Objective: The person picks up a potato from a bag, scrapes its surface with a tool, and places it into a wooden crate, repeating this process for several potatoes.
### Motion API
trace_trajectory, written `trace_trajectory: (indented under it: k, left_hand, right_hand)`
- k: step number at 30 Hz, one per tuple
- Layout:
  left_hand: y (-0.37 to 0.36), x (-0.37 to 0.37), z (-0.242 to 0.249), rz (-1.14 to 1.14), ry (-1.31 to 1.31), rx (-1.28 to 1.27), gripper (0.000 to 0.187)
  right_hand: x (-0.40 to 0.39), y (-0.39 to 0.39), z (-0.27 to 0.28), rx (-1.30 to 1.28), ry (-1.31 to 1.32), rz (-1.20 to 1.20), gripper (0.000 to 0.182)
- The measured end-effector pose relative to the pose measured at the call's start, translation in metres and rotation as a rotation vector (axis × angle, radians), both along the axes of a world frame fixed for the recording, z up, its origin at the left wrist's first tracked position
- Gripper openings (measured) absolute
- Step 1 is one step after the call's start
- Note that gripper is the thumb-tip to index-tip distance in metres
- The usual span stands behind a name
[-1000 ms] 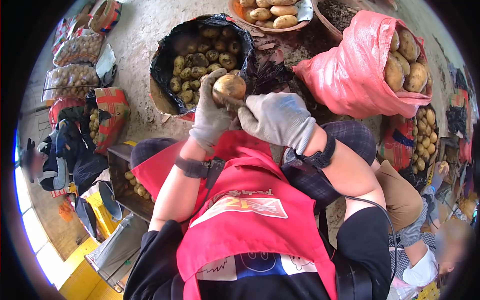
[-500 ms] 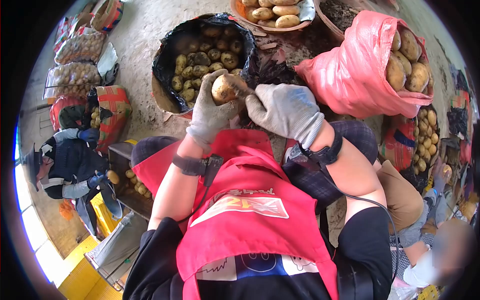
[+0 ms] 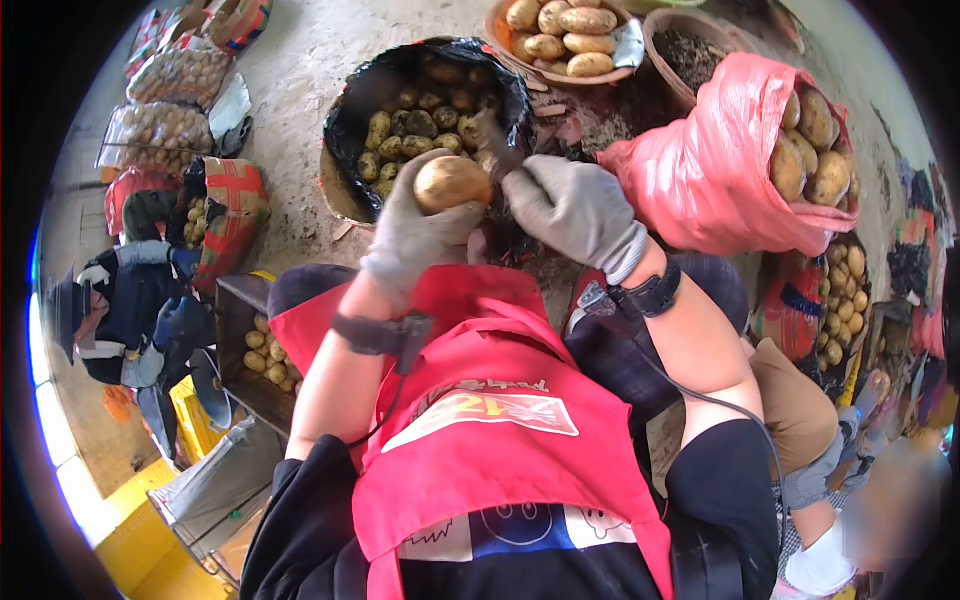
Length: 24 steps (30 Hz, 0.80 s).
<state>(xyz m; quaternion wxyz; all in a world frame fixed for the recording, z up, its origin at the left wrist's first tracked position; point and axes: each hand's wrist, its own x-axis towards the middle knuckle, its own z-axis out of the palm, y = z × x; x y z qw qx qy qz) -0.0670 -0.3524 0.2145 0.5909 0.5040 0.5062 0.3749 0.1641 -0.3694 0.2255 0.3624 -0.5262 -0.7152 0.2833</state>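
My left hand (image 3: 425, 225), in a grey work glove, is closed around a large yellow-brown potato (image 3: 452, 185). Just right of it, my gloved right hand (image 3: 575, 205) pinches a dirty brown strip, rag-like and blurred (image 3: 492, 138), whose exact kind I cannot make out. The strip sticks up from the fingers, apart from the potato. Behind both hands stands a black-lined container (image 3: 345, 110) holding smaller, soil-covered potatoes (image 3: 420, 125).
A pink sack (image 3: 690, 160) of large potatoes lies open at right. Beyond are a bowl (image 3: 510, 55) of potatoes and a tub (image 3: 665, 40) with dark soil. A crate (image 3: 240, 370) of potatoes sits at left. One person (image 3: 140, 310) works at left, another (image 3: 800, 410) at right.
My right hand has lifted the brown strip up and away from the potato. The potato has turned in my left hand. At left, the other person's hand has moved up.
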Motion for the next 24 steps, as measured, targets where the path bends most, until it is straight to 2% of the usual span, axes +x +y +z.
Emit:
trace_trajectory:
  k: [4,5,7,10,12,14,16,18,20,22,23,24]
  left_hand:
    - [-0.008,-0.100,0.070,0.115,-0.015,0.081,0.052]
    - [-0.013,-0.134,0.078,0.210,-0.025,0.113,0.051]
    - [-0.028,-0.217,0.078,0.389,-0.047,0.165,0.049]
    - [-0.078,-0.332,0.023,0.618,-0.134,0.097,0.045]
    - [-0.135,-0.423,-0.059,0.757,-0.182,-0.131,0.042]
    - [-0.196,-0.477,-0.119,0.940,-0.254,-0.564,0.042]
    - [-0.230,-0.491,-0.154,1.390,-0.606,-0.750,0.045]
    - [-0.265,-0.540,-0.208,1.058,-0.052,-0.414,0.051]
    - [-0.196,-0.521,-0.138,1.162,-0.402,-0.693,0.054]
    - [-0.122,-0.552,-0.110,1.036,-0.361,-0.488,0.046]
    - [-0.071,-0.523,-0.088,1.053,-0.400,-0.319,0.037]
    - [-0.024,-0.486,-0.060,0.810,-0.413,-0.138,0.036]
  right_hand:
    - [0.021,0.013,-0.019,-0.244,0.101,-0.181,0.045]
    - [0.023,0.012,-0.020,-0.393,0.211,-0.193,0.048]
    - [0.019,0.006,-0.011,-0.433,0.267,-0.201,0.050]
    - [0.012,0.004,-0.017,-0.440,0.241,-0.186,0.049]
    - [0.007,0.003,-0.018,-0.467,0.216,-0.203,0.049]
    - [0.008,0.006,-0.025,-0.507,0.212,-0.212,0.047]
    - [0.007,0.010,-0.029,-0.504,0.226,-0.233,0.046]
    - [0.005,0.013,-0.026,-0.531,0.251,-0.247,0.045]
    - [0.003,0.018,-0.024,-0.548,0.342,-0.282,0.043]
    - [-0.004,0.024,-0.016,-0.576,0.388,-0.299,0.042]
    - [-0.005,0.027,-0.013,-0.563,0.395,-0.280,0.041]
    - [-0.006,0.031,-0.011,-0.548,0.402,-0.264,0.041]
